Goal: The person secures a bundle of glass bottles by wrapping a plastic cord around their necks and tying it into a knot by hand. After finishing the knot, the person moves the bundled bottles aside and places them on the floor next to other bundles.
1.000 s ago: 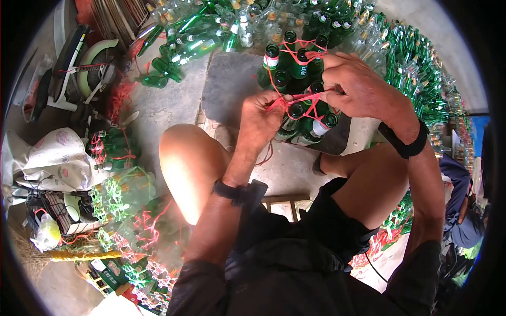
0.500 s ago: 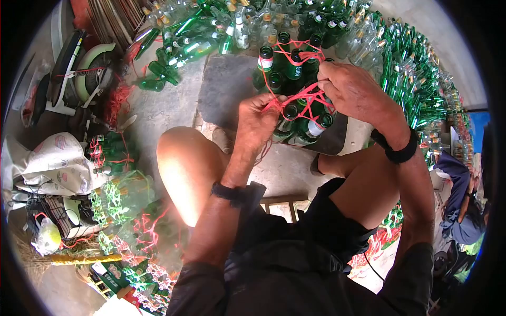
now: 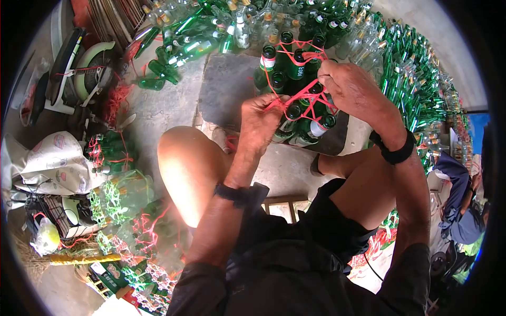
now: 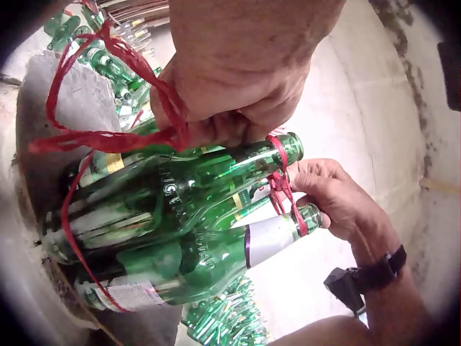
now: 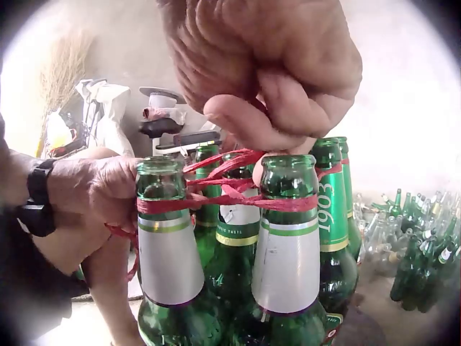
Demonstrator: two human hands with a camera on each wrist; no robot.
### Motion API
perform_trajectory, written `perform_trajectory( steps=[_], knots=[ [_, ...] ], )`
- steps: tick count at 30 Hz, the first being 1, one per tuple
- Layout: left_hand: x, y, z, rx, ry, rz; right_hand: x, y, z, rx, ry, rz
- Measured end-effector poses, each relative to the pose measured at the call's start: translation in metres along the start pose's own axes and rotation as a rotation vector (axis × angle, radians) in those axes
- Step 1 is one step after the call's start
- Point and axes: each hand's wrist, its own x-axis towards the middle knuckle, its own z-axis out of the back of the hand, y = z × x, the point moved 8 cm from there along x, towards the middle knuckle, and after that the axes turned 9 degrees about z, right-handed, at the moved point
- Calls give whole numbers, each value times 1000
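Observation:
A bundle of green glass bottles [image 3: 308,138] stands upright, with red plastic twine [image 3: 303,96] laced around and between the necks. My left hand [image 3: 259,120] pinches the twine at the bundle's near left side, and a loose loop of the twine [image 4: 108,137] hangs from it in the left wrist view. Over the right side of the bundle, my right hand [image 3: 352,87] has its fingers curled and pinches a strand stretched from the left hand. In the right wrist view, this right hand [image 5: 270,79] is just above two white-labelled bottle necks [image 5: 288,245] ringed by twine.
The bundle stands on a dark slab [image 3: 224,84]. Many loose bottles [image 3: 411,68] are heaped behind and to the right. Tied bottle bundles [image 3: 113,197] and a white sack [image 3: 52,163] lie at left. Another person [image 3: 456,205] is at far right.
My right hand has shifted a little, its fingers drawn closer together, and the strand between the hands now slants up toward it. My left hand keeps its hold near the same spot.

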Motion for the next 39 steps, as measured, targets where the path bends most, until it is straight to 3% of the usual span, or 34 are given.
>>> perform_trajectory(
  steps=[8, 10, 14, 16, 21, 28, 31, 34, 36, 39],
  knots=[
    [-2, 0, -1, -9, 0, 66, 13, -5, -5, -34, 67, -34],
    [0, 3, -1, -33, -1, 58, 16, -1, -7, -109, 43, 83],
    [0, 4, 2, -37, -39, 60, 16, 2, -2, -107, 48, 82],
    [-3, 1, 3, -28, -56, 68, 16, -4, -4, -88, 124, -10],
    [-4, -11, 12, 174, -50, -88, 16, -8, -4, -55, 101, 29],
    [-3, -18, 17, 266, -58, -97, 7, -7, -6, 6, 174, -45],
    [-5, -23, 18, 267, -83, -122, -6, 9, 0, -45, 55, 37],
    [-8, -34, 17, 417, -97, -261, -23, 37, 7, -97, -72, -17],
    [-13, -42, 15, 490, -147, -328, -30, 49, 5, -114, 18, -65],
    [-11, -42, 15, 482, -179, -263, -38, 67, 11, -164, -65, 1]
  ],
)
